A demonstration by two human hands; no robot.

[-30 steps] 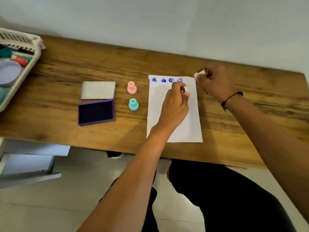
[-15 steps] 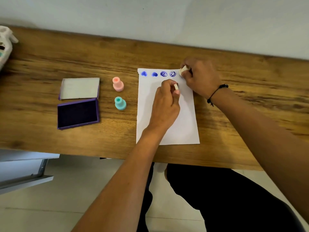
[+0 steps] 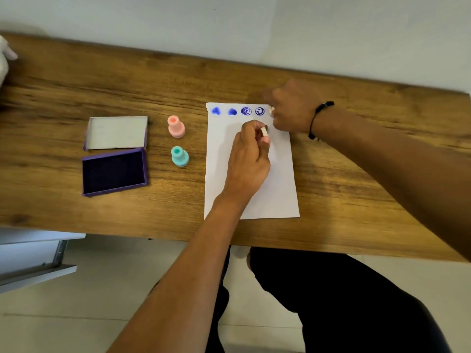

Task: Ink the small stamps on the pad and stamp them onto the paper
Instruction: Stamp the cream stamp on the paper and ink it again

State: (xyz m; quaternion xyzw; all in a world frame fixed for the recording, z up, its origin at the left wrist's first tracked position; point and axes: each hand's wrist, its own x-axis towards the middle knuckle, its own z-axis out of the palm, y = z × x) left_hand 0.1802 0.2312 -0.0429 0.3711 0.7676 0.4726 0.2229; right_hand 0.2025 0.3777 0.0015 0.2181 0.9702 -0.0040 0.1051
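Most of the stamp under the right hand (image 3: 293,108) is hidden: only a pale sliver (image 3: 271,110) shows at the fingertips, at the far right corner of the paper (image 3: 277,189), just right of the row of blue prints. The fingers are curled tightly around it, but whether its face touches the sheet cannot be told. The left hand (image 3: 248,159) hovers over the upper middle of the paper, thumb and forefinger pinching a small white piece (image 3: 264,131), too small to say whether it is a stamp or a cap. At the far left edge a white object (image 3: 6,57) is cut off and blurred.

Four prints sit along the far edge of the paper: two solid hearts (image 3: 216,111) and two round faces (image 3: 259,111). Left of the sheet stand a pink stamp (image 3: 176,127) and, nearer, a teal stamp (image 3: 180,156), both upright and apart. Further left lies the open purple ink pad (image 3: 114,171), with its lid (image 3: 117,132) lying inside-up just beyond it.

The table (image 3: 76,93) is dark-grained wood against a plain pale wall (image 3: 229,26). Below its near edge are a pale tiled floor (image 3: 102,301), grey furniture (image 3: 33,261) at the left, and the person's dark-clad legs (image 3: 331,301). A black band (image 3: 319,115) circles the right wrist.
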